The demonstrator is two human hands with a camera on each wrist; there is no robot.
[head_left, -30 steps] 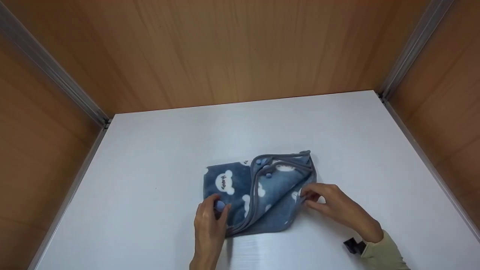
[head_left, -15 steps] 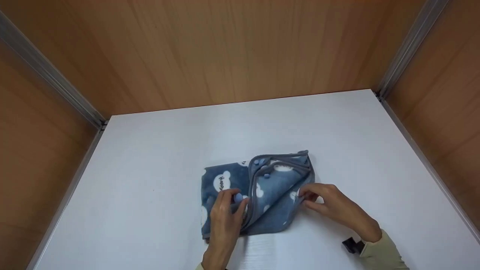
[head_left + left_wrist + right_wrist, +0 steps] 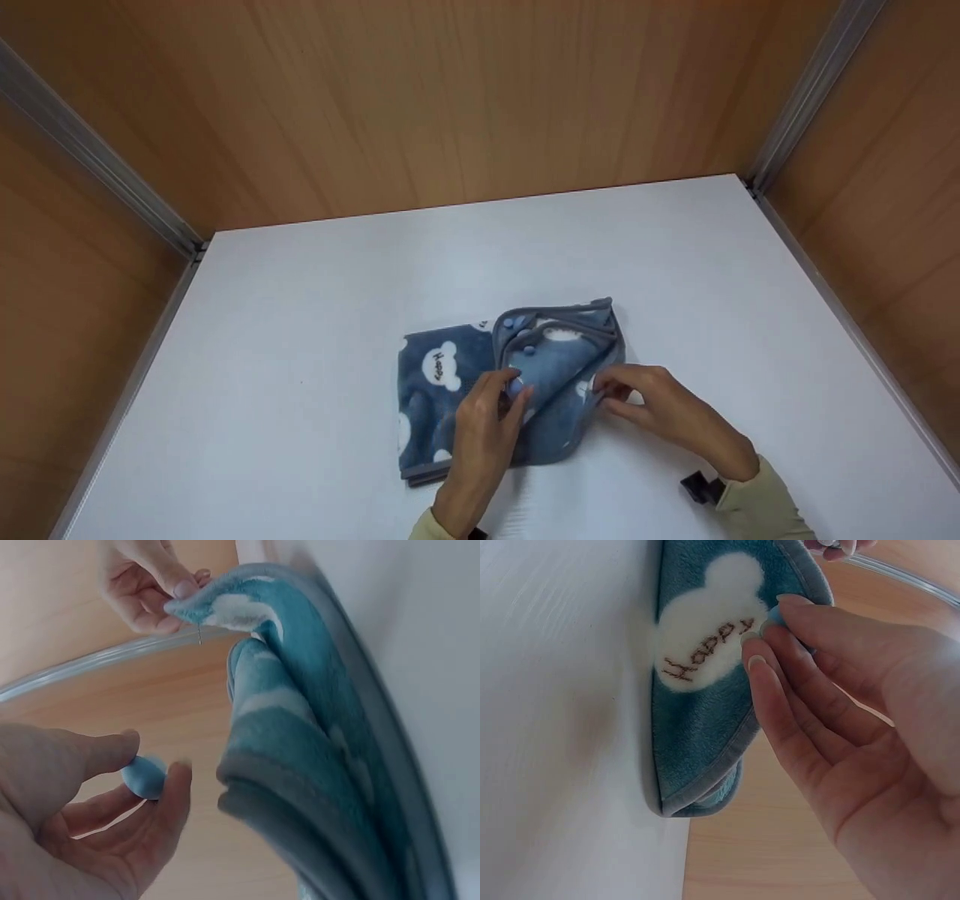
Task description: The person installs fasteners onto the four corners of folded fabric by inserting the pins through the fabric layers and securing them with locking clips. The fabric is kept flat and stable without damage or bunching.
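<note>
A folded blue fleece blanket (image 3: 424, 416) with white bear heads and grey piping lies on the table. My left hand (image 3: 480, 420) pinches a small rounded blue cap (image 3: 144, 778) just above the blanket's front part, apart from the cloth in the left wrist view. At the blanket's right edge, my right hand (image 3: 649, 397) pinches a raised corner. A bit of light blue (image 3: 775, 616) shows between its fingertips in the right wrist view. In the left wrist view, a thin pin (image 3: 200, 634) pokes out of that corner beneath the right fingers.
Several small blue round buttons (image 3: 529, 350) sit on the blanket's turned-back layers. The white table (image 3: 300, 315) is bounded by wooden panels (image 3: 450, 97) at the back and both sides. A black piece (image 3: 697, 487) is at the right wrist.
My left hand has moved right across the blanket with the blue cap, toward the right hand. The right hand keeps its pinch on the corner.
</note>
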